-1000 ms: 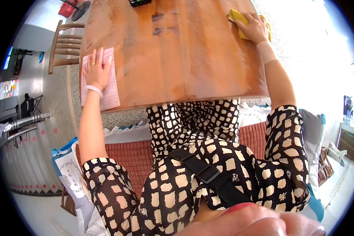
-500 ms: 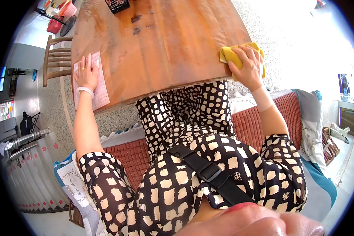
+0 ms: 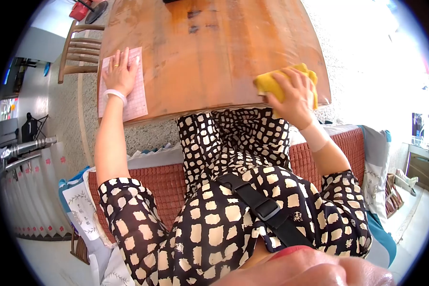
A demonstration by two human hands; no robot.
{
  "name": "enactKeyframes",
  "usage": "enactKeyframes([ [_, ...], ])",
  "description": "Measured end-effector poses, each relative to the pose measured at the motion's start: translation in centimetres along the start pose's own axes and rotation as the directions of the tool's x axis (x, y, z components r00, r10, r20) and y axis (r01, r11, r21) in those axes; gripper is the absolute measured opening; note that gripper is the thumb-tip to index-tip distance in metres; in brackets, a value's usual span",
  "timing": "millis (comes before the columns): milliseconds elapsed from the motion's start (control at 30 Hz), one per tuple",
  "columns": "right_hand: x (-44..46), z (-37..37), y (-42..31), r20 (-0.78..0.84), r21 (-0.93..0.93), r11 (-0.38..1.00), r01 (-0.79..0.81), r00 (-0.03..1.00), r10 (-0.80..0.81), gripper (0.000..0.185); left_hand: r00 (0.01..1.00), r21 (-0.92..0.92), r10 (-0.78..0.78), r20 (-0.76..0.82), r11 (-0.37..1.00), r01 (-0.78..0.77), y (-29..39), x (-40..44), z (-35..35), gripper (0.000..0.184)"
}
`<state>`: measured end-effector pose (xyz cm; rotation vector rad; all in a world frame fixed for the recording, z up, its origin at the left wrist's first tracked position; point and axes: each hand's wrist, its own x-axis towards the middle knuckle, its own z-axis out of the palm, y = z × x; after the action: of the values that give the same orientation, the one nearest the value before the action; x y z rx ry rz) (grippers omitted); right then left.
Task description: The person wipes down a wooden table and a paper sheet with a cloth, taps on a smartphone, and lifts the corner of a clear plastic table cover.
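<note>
Under my right hand (image 3: 294, 97) is a folded yellow cloth (image 3: 271, 86), gripped with bent fingers at the near right edge of the wooden table (image 3: 205, 62). Part of the cloth sticks out past my fingertips on both sides. My left hand (image 3: 121, 74) lies flat with fingers stretched on a pink checked sheet (image 3: 137, 102) at the table's left edge. A ring and a pale bracelet show on that hand and wrist. The tabletop looks glossy, with a few dark marks toward the far side.
A wooden chair (image 3: 81, 51) stands at the table's left side. I sit on a sofa with a reddish-brown woven mat (image 3: 336, 150). A dark object (image 3: 171, 1) is cut off at the table's far edge. A red item (image 3: 80, 9) lies beyond the chair.
My right hand has moved the yellow cloth left from the table's right edge, along the near side. My left hand stays on the pink sheet. The whole view has shifted slightly.
</note>
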<state>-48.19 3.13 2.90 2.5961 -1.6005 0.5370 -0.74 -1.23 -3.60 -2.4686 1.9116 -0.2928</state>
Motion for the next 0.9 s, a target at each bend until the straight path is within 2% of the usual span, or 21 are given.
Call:
enactKeyframes([
  [33,0.9,0.5,-1.8,0.058,0.033,0.998,0.048,0.997,-0.05,0.046,1.0,-0.016,-0.003,0.006,1.0,0.003,0.3,-0.2,-0.5,0.062],
  [133,3.5,2.3,-7.6,0.093,0.188,0.937,0.294,0.945,-0.315,0.05,1.0,-0.014,-0.002,-0.01,1.0,0.002,0.3,-0.2,-0.4,0.062],
  [233,5.6,5.1,-13.3,0.039,0.29,0.845,0.45,0.877,-0.48,0.047,1.0,-0.012,-0.005,-0.029,1.0,0.005,0.5,-0.4,-0.5,0.06],
  [333,7.2,6.2,-15.9,0.009,0.342,0.76,0.552,0.807,-0.591,0.049,1.0,-0.01,-0.01,-0.025,1.0,0.009,0.4,-0.5,-0.7,0.06],
  [367,7.8,6.1,-15.9,0.09,0.345,0.778,0.524,0.807,-0.583,0.049,1.0,-0.016,-0.009,-0.024,1.0,0.009,0.4,-0.5,-0.7,0.06],
  [467,9.8,7.9,-13.1,-0.002,0.199,0.845,0.496,0.863,-0.506,0.049,0.999,-0.073,-0.006,-0.037,0.997,0.003,0.3,-0.6,-0.5,0.061],
  [533,11.1,7.6,-8.5,-0.026,0.097,0.934,0.344,0.939,-0.343,0.05,0.999,-0.099,-0.006,-0.034,0.995,0.003,0.1,-0.4,-0.4,0.063],
  [567,12.0,7.8,-5.1,0.026,0.115,0.969,0.217,0.975,-0.221,0.051,0.999,-0.093,-0.004,-0.034,0.996,0.001,0.1,-0.3,-0.4,0.063],
  [600,12.3,7.6,-1.6,0.081,0.126,0.988,0.088,0.992,-0.099,0.051,0.999,-0.088,-0.004,-0.034,0.996,0.001,0.1,-0.3,-0.4,0.063],
  [633,11.5,6.1,1.4,0.006,0.002,1.0,0.005,1.0,-0.005,0.047,0.999,-0.085,-0.006,-0.033,0.996,0.003,0.1,-0.3,-0.3,0.063],
  [667,10.8,5.6,4.7,0.023,0.049,0.995,-0.086,0.996,0.085,0.044,0.999,-0.083,-0.008,-0.032,0.997,0.006,0.2,-0.4,-0.4,0.062],
  [733,8.1,2.9,8.4,-0.042,-0.096,0.984,-0.147,0.989,0.143,0.042,1.0,-0.077,-0.011,-0.029,0.997,0.008,0.2,-0.3,-0.5,0.062],
  [900,0.2,0.3,10.3,-0.174,-0.047,0.994,-0.094,0.981,0.085,0.038,0.999,-0.043,-0.006,-0.033,0.999,0.005,-0.1,-0.1,0.1,0.063],
])
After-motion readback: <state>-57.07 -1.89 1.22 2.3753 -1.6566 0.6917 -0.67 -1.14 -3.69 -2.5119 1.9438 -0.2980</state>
